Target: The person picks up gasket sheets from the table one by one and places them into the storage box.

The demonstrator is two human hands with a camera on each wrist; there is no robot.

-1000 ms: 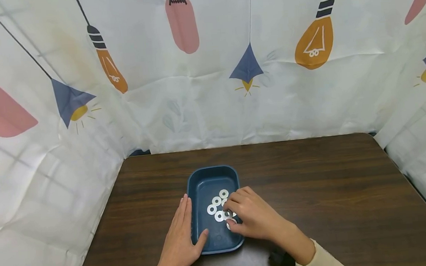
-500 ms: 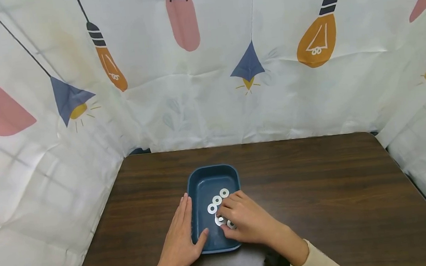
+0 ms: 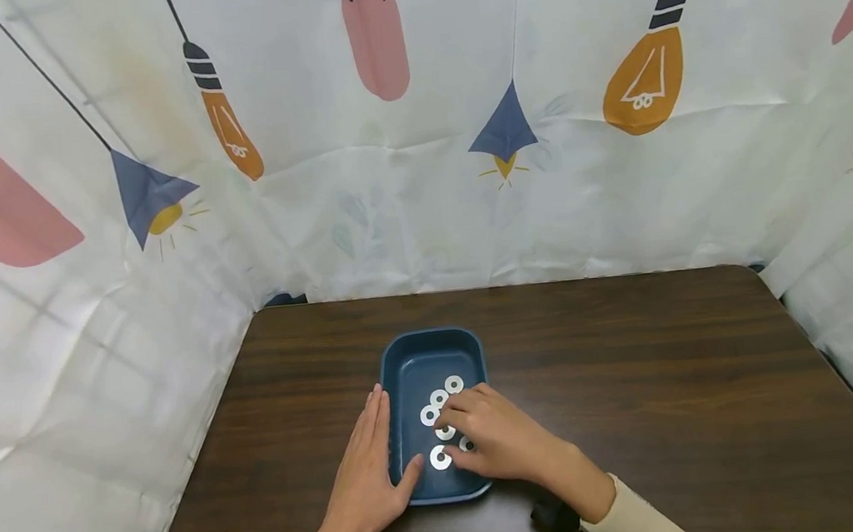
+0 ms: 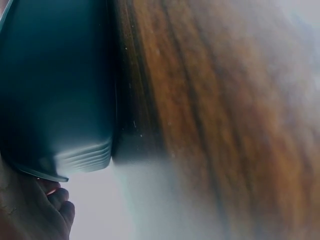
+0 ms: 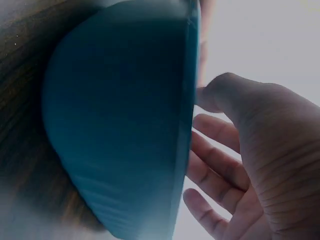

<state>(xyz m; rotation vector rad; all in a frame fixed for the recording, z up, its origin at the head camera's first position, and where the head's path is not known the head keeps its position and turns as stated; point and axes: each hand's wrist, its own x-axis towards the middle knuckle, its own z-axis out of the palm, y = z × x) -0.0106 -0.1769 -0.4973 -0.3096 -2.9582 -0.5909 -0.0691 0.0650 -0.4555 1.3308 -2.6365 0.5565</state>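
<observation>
A blue rectangular tray (image 3: pixel 433 349) sits on the table, with several flat silvery washers (image 3: pixel 430 415) lying on its floor. My left hand (image 3: pixel 364 480) lies along the tray's left side, fingers straight and thumb over the near left corner. Over the tray's right rim reaches my right hand (image 3: pixel 496 434), its index finger and thumb apart above the washers. One washer (image 3: pixel 441 457) lies flat beside the thumb tip; another is partly covered by the fingertips. In the right wrist view, the tray's outer wall (image 5: pixel 120 115) hides the washers, and the fingers (image 5: pixel 215 180) look loosely bent.
The dark wood-grain table (image 3: pixel 630 367) extends well to the right of the tray. A small black object (image 3: pixel 554 516) shows at the right wrist. A white curtain (image 3: pixel 393 218) printed with lamps and bulbs stands behind the table and along both sides.
My right hand has shifted left and let go of a washer, which now lies apart from the others near the tray's front. The left hand has stayed on the tray's side.
</observation>
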